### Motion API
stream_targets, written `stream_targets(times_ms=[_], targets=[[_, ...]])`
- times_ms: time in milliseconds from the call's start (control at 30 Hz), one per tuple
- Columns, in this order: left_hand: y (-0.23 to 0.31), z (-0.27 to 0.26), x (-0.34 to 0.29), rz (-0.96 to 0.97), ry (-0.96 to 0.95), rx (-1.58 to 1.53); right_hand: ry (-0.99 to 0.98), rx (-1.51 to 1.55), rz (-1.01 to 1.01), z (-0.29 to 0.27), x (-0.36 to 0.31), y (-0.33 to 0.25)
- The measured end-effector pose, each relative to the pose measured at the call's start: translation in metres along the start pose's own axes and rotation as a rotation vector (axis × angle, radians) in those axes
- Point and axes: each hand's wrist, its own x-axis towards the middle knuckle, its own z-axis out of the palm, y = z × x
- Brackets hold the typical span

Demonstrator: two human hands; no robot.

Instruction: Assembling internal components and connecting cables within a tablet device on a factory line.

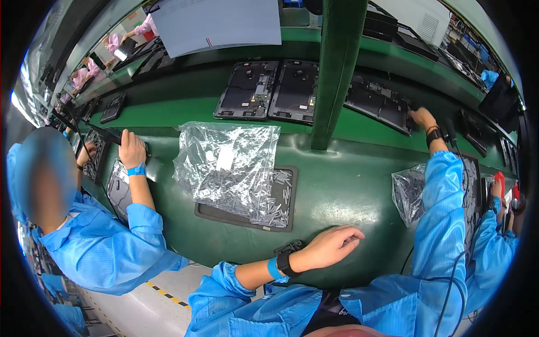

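My right hand (424, 119) reaches far across to the right, its fingers closed on the near right corner of an opened dark tablet-like device (379, 104) with bare circuit parts. That device lies on the green raised strip behind the bench. Low over the bench near me, my left hand (332, 247) is empty, fingers loosely stretched out. Left of it, a clear plastic bag (227, 151) of small grey strips lies over a dark tray (289, 216), where more strips are scattered. Beside my left wrist sits a small black object (289, 247), partly hidden.
A green post (339, 73) rises between the devices. Two more opened devices (247, 92) lie left of it. Another clear bag (409, 194) rests beside my right arm. At left, a co-worker in blue (109, 241) handles a black tool (106, 133); another sleeve (494, 253) shows at right.
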Motion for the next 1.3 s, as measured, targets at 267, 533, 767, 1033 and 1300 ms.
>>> stream_targets(times_ms=[267,533,767,1033,1300], targets=[[-0.013,-0.009,0.007,-0.039,0.034,-0.257,0.22,0.408,0.053,0.041,-0.01,-0.023],[-0.004,-0.023,0.031,-0.168,0.033,-0.584,-0.087,1.647,0.052,0.055,-0.012,-0.004],[-0.005,-0.004,0.098,-0.219,0.225,-0.986,-0.092,1.668,-0.033,-0.017,-0.177,-0.05],[0.017,0.039,0.187,0.021,0.846,-1.118,0.048,1.877,-0.092,0.009,-0.335,-0.035],[0.023,0.04,0.094,-0.085,0.628,-0.813,0.409,2.015,0.055,0.03,-0.403,0.018]])
